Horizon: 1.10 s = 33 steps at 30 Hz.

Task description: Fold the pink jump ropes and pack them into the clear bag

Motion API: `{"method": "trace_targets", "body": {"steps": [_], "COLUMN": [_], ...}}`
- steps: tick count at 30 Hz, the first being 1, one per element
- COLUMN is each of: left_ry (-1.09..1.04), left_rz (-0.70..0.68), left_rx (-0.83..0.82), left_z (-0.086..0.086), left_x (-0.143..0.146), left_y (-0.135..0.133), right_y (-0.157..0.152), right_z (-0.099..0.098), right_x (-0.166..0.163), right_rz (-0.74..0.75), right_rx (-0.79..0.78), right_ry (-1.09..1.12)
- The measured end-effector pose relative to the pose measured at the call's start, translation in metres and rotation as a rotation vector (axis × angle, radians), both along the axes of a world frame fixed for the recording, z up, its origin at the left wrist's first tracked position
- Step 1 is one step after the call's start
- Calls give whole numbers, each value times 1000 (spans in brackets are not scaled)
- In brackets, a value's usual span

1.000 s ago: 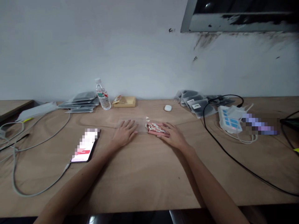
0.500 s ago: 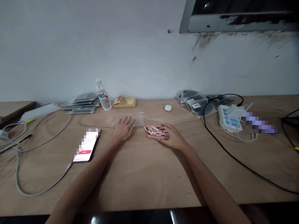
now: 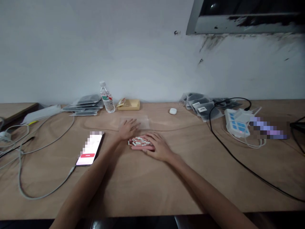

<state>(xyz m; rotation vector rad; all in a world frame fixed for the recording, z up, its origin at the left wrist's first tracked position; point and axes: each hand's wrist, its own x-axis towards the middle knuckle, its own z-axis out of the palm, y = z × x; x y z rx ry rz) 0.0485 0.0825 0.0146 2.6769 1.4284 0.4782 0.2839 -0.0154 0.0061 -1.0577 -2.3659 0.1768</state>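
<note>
My left hand lies flat, fingers spread, on a clear plastic sheet or bag on the wooden table. Just below and right of it is a pink item with short white stick-like pieces across its middle; its exact kind I cannot make out. My right hand is closed over that item's right end, fingers across the top and thumb along the near side, covering that end. The item's left end is close to my left wrist.
A phone with a cable lies left. Along the wall are stacked dark packets, a water bottle, a yellowish box, a white case and more bagged packets. A power strip and black cable lie right.
My right hand has moved left and slightly nearer with the pink item, bringing it below the plastic sheet, close to my left wrist. My left hand stays on the sheet.
</note>
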Motion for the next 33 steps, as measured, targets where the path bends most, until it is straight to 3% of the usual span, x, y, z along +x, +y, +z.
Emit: {"method": "trace_targets", "body": {"steps": [3,8,11,13,18,22,33], "left_ry": [-127,-454,-439,-318,-112,-50,-105], "left_rz": [-19,-20,-128,-248,-230,-175,-280], "left_rx": [-75,87,66,3,53,85,-27], "left_z": [3,13,22,22,0,-12,-4], "left_x": [2,18,31,37,27,16,10], "left_y": [2,-16,-42,-63,-97,-95,-58], "right_y": [2,2,4,6,13,18,26], "right_z": [-1,-1,-3,-4,-7,-8,-19], "right_x": [-11,-10,-2,4,20,26,30], "right_rz": [-49,-44,-13,34,99,62,-121], "right_rx": [21,16,29,29,2,-13,-102], "right_ry": [-28,-48,-28,8,101,111,158]}}
